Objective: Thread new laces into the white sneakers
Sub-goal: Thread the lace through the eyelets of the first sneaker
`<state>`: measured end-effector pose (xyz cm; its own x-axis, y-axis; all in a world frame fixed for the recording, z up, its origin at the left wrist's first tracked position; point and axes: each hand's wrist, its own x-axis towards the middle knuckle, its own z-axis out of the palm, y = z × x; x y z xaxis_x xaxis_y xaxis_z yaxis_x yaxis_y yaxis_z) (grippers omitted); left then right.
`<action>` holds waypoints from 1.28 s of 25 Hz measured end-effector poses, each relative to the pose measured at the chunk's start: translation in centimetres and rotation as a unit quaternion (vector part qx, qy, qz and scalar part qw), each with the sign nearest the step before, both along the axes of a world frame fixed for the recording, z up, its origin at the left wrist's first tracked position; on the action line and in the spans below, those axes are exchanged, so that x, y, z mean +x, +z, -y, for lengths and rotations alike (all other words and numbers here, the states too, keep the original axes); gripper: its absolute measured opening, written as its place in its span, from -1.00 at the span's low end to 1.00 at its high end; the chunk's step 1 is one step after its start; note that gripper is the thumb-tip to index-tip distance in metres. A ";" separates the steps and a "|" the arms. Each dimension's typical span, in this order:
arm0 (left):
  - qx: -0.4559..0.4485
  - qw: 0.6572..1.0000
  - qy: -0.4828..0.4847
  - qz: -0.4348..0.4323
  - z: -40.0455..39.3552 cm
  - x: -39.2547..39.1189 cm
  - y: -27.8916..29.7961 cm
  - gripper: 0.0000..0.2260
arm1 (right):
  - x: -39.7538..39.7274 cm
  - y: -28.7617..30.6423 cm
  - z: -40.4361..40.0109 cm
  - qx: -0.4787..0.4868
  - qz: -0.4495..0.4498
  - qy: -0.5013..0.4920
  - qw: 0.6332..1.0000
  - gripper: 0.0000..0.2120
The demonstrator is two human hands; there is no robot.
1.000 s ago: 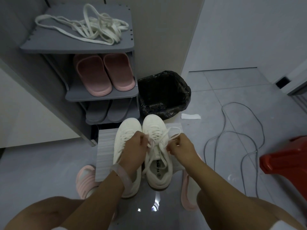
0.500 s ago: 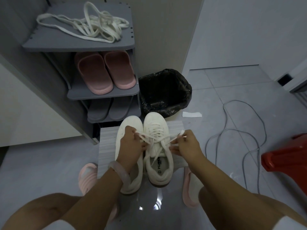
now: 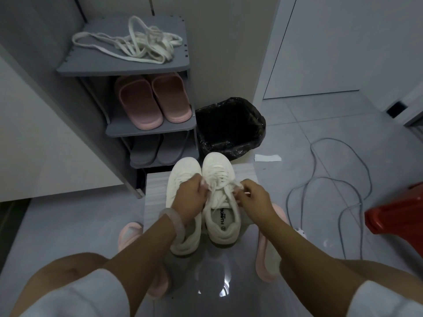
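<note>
The white sneakers (image 3: 202, 197) are set side by side on a pale mat (image 3: 155, 193) at six o'clock from the shoe rack (image 3: 128, 69). One end of the lace (image 3: 219, 179) is pinched in each of the left hand (image 3: 188, 197) and right hand (image 3: 254, 197), so the lacing on the right-side shoe can apparently be drawn snug. Spare laces (image 3: 139, 43) are kept on the rack's top shelf.

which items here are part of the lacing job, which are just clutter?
In the job: right sneaker, left sneaker, lace pinched by left hand and right hand, spare laces on the rack's top shelf.

Lying about: pink slippers, grey slippers, bin, cable, red stool.
</note>
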<state>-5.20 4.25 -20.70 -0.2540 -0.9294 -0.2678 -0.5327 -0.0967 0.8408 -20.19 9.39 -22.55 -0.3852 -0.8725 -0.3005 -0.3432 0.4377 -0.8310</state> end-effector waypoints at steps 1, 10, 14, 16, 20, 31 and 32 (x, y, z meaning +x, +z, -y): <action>0.025 0.996 0.052 -0.063 0.1 0.1 0.0 -0.74 | -0.1 0.2 0.1 -0.013 0.068 -0.061 0.996 -0.82; -0.014 0.999 -0.001 0.045 0.4 0.2 -1.8 -0.95 | 0.2 -1.1 -0.4 0.033 0.103 -0.017 0.994 -0.90; -0.082 0.989 -0.021 0.119 0.2 -0.7 -1.6 -0.85 | 0.6 -1.7 0.1 -0.003 -0.046 0.034 0.998 -0.95; -0.079 0.991 -0.008 0.103 0.1 -0.8 -1.5 -0.89 | 0.7 -1.7 0.2 -0.012 -0.101 0.047 0.994 -0.94; -0.019 0.968 0.219 -0.121 0.8 0.3 -0.6 -0.84 | -0.2 -1.2 0.0 -0.012 0.077 -0.119 0.990 -0.88; -0.124 0.991 -0.003 0.047 0.1 -0.3 1.9 -0.72 | -0.1 -0.5 -0.8 0.076 -0.097 0.003 0.992 -0.94; -0.083 0.996 0.007 0.022 0.2 0.1 1.6 -0.61 | -0.2 -0.3 -0.9 0.069 -0.110 -0.005 0.992 -0.81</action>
<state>-5.12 4.09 -19.06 -0.2329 -0.9649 -0.1216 -0.5696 0.0340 0.8212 -20.34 10.30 -22.89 -0.4628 -0.8251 -0.3241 -0.5048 0.5458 -0.6688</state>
